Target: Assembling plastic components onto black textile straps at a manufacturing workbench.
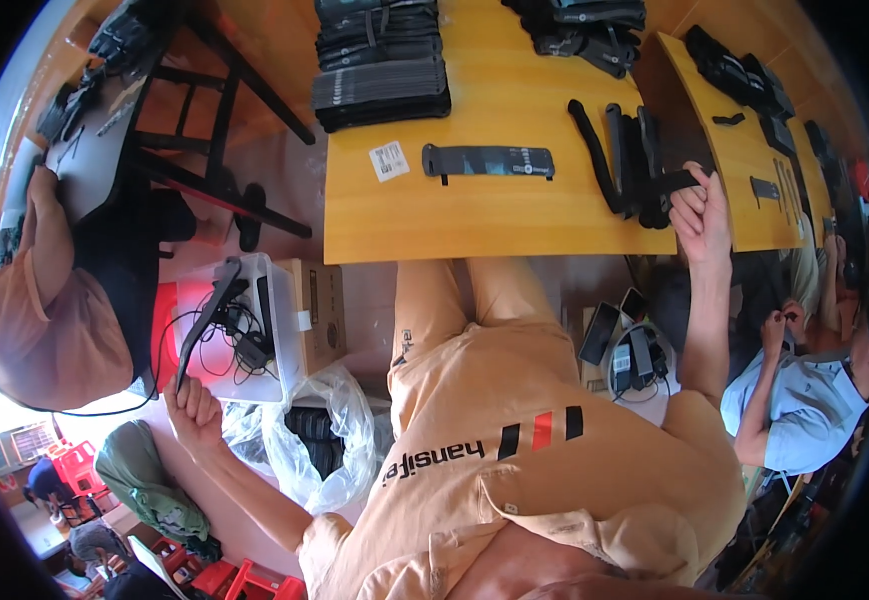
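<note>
My left hand (195, 412) is out to the left, below table height, with its fingers closed around the lower end of a long dark strap (217, 300). That strap rises from the fist over a bin of cables. Over the right edge of the yellow table (375, 225), my right hand (703, 215) pinches the end of a black strap (673, 184). Beside that strap stand several folded black straps (633, 150), partly overlapping it. A dark grey band (488, 161) with a printed pattern lies flat on the table, and a white label (389, 161) lies left of it.
Stacks of dark bands (383, 92) sit at the table's back left, with another pile (595, 35) at the back right. A clear plastic bin (273, 330) with cables, a cardboard box (315, 310) and a plastic bag (325, 430) stand lower left. People work on both sides.
</note>
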Motion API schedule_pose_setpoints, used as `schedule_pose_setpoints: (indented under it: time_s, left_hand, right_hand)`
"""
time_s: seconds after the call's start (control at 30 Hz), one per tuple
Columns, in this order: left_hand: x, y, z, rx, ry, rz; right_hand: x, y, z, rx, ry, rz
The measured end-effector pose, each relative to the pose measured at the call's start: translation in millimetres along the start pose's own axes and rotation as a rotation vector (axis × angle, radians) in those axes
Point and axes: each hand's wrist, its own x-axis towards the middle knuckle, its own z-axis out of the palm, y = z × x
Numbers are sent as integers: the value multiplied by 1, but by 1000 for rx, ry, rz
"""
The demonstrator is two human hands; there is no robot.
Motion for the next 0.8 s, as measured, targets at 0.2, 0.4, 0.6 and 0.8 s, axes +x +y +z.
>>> schedule_pose_setpoints:
  time_s: [0.2,0.4,0.6,0.8]
  left_hand:
    - [55,-85,63,133,57,-22]
    - [102,-186,91,273,152,-14]
    - [136,-246,73,561,158,-410]
    - [116,-217,84,1097,293,-317]
  right_hand:
    - [-18,-6,33,-309,-548,196]
    - [-42,-3,58,-1164,-691,-98]
    - [-39,7,52,-1423,-486,-245]
    - [-35,1,32,-1185,-515,-219]
